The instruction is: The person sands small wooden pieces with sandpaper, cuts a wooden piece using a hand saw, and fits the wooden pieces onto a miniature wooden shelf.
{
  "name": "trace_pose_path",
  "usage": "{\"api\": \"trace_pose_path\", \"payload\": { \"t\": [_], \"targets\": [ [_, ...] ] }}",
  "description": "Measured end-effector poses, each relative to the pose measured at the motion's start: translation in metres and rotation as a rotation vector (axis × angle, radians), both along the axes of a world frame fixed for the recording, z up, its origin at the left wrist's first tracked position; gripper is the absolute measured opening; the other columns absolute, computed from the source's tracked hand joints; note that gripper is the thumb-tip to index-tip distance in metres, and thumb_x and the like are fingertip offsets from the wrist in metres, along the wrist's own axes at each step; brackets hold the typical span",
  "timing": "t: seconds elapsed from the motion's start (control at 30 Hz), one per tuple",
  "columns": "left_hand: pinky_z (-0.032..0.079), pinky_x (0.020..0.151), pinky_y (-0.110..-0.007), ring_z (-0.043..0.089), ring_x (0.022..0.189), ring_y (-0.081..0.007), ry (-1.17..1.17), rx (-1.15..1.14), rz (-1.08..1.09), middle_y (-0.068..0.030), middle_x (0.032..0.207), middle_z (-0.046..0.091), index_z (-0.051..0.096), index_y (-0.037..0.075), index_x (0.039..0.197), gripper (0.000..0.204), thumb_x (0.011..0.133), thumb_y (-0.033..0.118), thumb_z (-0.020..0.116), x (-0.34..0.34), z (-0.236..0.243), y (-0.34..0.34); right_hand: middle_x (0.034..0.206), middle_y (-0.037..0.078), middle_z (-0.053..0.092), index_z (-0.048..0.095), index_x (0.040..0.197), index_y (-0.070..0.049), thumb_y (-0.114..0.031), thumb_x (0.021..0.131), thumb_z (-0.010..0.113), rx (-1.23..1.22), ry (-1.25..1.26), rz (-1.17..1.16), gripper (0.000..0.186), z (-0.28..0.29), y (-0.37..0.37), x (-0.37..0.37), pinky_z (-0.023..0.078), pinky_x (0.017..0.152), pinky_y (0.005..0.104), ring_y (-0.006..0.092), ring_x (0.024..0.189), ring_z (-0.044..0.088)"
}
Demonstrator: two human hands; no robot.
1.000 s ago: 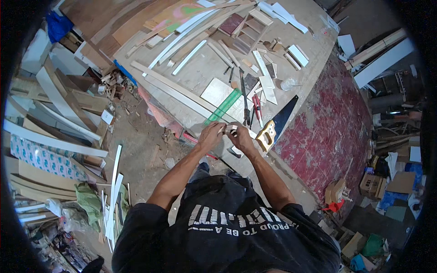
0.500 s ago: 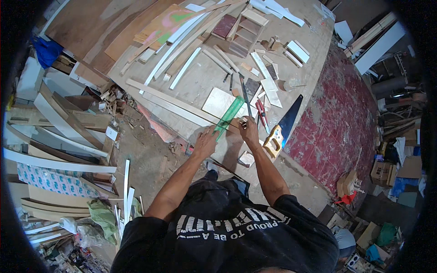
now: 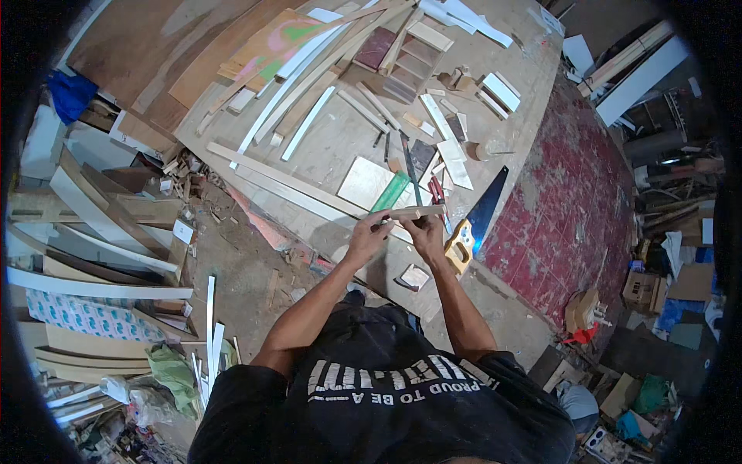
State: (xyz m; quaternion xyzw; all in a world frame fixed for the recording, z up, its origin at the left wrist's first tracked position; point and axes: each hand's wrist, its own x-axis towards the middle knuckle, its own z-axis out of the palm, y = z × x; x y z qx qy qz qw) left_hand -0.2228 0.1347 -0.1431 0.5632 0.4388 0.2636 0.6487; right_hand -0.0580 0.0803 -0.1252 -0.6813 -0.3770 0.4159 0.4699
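A short narrow wooden strip (image 3: 417, 212) is held up near the table's front edge, both hands closed on it. My left hand (image 3: 368, 237) pinches its left end, while my right hand (image 3: 424, 237) grips it from below towards the right end. Just beyond the strip lies a green ruler-like straightedge (image 3: 391, 192), partly hidden by the hands and wood, across a pale square board (image 3: 359, 177). A thin dark metal bar (image 3: 408, 162) stretches away past it. To the right are a red-handled tool (image 3: 437, 192) and a handsaw (image 3: 487, 207) with a yellowish handle.
Long wooden strips (image 3: 297, 182) run along the table's left front edge, with more lengths stacked behind. A compartmented wooden box (image 3: 411, 66) and several offcuts stand farther back. A small block (image 3: 413, 277) sits at the front edge. Curved boards (image 3: 100, 282) are piled at left.
My left hand has left the green straightedge and now grips the wooden strip with my right hand. The strip is raised and turned more level across the view.
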Motion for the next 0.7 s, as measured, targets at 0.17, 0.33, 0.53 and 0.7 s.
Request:
{"api": "trace_pose_path", "payload": {
  "t": [0.17,0.33,0.53,0.7],
  "targets": [
    [0.052,0.093,-0.033,0.063,0.104,-0.0149,-0.38,-0.476,0.248,-0.0086,0.116,0.065,0.058,0.0,0.131,0.035,0.099,0.013,0.059,-0.001,0.04,-0.019,0.101,0.008,0.071,0.069,0.105,0.002,-0.006,0.085,0.075,0.149,-0.033,-0.048,0.023,0.056,-0.016,-0.029,0.053,0.08,0.0292,0.0151,0.091,0.066],
    [0.053,0.091,-0.035,0.063,0.104,-0.016,-0.575,-0.551,0.28,-0.0044,0.114,0.065,0.058,0.003,0.131,0.035,0.099,0.017,0.06,0.024,0.094,-0.047,0.102,0.009,0.07,0.071,0.106,-0.005,-0.006,0.085,0.074,0.454,-0.36,-0.132,0.022,0.089,-0.035,-0.025,0.051,0.072,0.0306,0.018,0.087,0.065],
    [0.054,0.083,-0.034,0.065,0.1,-0.018,-0.676,-0.671,0.224,-0.0051,0.111,0.066,0.059,0.005,0.127,0.035,0.097,0.021,0.063,0.043,0.135,-0.082,0.102,0.02,0.069,0.067,0.106,0.002,-0.013,0.085,0.066,0.587,-0.509,-0.06,0.026,0.113,-0.08,0.006,0.055,0.074,0.0362,0.0328,0.086,0.069],
    [0.056,0.077,-0.033,0.067,0.09,-0.0183,-0.687,-0.646,0.265,-0.0092,0.103,0.068,0.059,0.002,0.126,0.037,0.092,0.014,0.069,0.062,0.159,-0.119,0.104,0.02,0.069,0.065,0.108,0.003,-0.013,0.084,0.066,0.728,-0.626,0.0,0.029,0.135,-0.117,0.03,0.054,0.076,0.0383,0.0343,0.088,0.068]
  ]
}}
